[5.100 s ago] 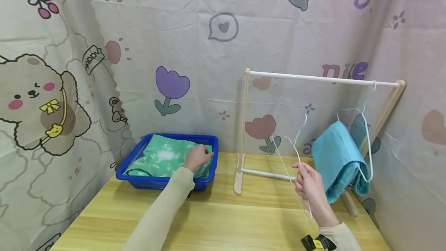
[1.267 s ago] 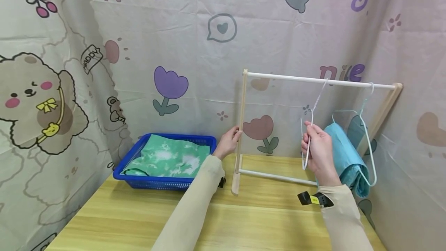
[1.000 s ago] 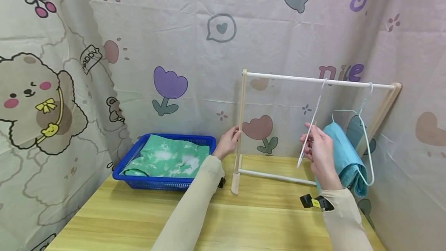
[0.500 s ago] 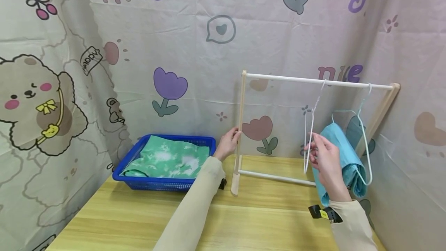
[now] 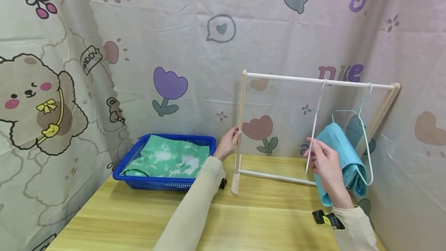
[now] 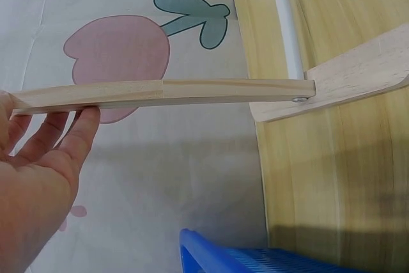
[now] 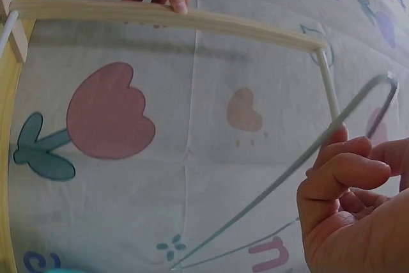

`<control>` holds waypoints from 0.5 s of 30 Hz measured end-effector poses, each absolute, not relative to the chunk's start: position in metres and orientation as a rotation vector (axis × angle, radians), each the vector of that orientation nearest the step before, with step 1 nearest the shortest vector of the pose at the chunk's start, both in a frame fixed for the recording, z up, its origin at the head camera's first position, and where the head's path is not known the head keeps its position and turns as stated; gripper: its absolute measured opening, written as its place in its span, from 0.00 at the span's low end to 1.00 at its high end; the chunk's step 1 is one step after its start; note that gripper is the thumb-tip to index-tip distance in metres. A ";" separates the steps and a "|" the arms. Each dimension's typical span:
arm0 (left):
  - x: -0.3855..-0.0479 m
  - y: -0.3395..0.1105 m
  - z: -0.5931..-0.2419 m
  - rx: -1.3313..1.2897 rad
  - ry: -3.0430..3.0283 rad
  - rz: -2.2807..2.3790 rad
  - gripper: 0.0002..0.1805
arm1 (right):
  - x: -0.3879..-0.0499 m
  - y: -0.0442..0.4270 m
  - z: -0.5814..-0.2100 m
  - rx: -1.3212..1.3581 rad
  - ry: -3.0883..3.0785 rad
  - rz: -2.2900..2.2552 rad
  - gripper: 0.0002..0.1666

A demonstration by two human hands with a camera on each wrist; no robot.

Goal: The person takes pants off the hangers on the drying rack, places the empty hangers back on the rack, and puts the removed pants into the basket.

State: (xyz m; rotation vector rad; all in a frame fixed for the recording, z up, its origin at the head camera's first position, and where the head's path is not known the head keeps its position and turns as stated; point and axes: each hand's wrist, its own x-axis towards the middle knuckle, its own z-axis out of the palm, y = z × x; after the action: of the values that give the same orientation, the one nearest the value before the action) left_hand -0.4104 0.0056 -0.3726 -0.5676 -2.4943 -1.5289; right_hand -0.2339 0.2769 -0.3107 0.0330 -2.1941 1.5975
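My left hand (image 5: 228, 143) grips the wooden side post (image 6: 160, 93) of a small clothes rack, thumb and fingers on opposite sides. A bare white wire hanger (image 5: 314, 123) hangs by its hook from the rack's white top rail (image 5: 285, 77), turned nearly edge-on in the head view. Beside its lower part is my right hand (image 5: 325, 162), fingers loosely bent and seeming to touch the wire. In the right wrist view the hanger (image 7: 275, 183) runs past the fingers, partly hidden behind them. Farther right, a second hanger (image 5: 366, 138) carries a folded light-blue garment (image 5: 336, 146).
A blue plastic basket (image 5: 153, 183) stands left of the rack, holding a folded green-and-white tie-dye cloth (image 5: 170, 158). The rack's foot (image 5: 235, 183) rests on the wooden tabletop (image 5: 174, 216). A printed curtain (image 5: 195, 49) surrounds the table at the back and sides.
My left hand has gone from the basket to the rack post. My right hand has hung the empty hanger on the rail, loosened its hold and lowered slightly; the hanger has swivelled.
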 end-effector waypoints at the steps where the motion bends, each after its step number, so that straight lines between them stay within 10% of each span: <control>1: -0.410 0.005 -0.373 -0.569 -2.494 -1.529 0.23 | -0.233 0.278 -0.311 0.041 -2.192 1.596 0.31; 15: -0.410 0.004 -0.374 -0.597 -2.494 -1.540 0.24 | -0.209 0.292 -0.303 -0.073 -2.216 1.152 0.26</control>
State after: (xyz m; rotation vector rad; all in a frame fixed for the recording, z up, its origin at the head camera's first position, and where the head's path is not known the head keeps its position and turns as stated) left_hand -0.4103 0.0043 -0.3743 -0.5974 -2.4937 -1.5399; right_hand -0.2086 0.2919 -0.3031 -0.0728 -2.2155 1.1519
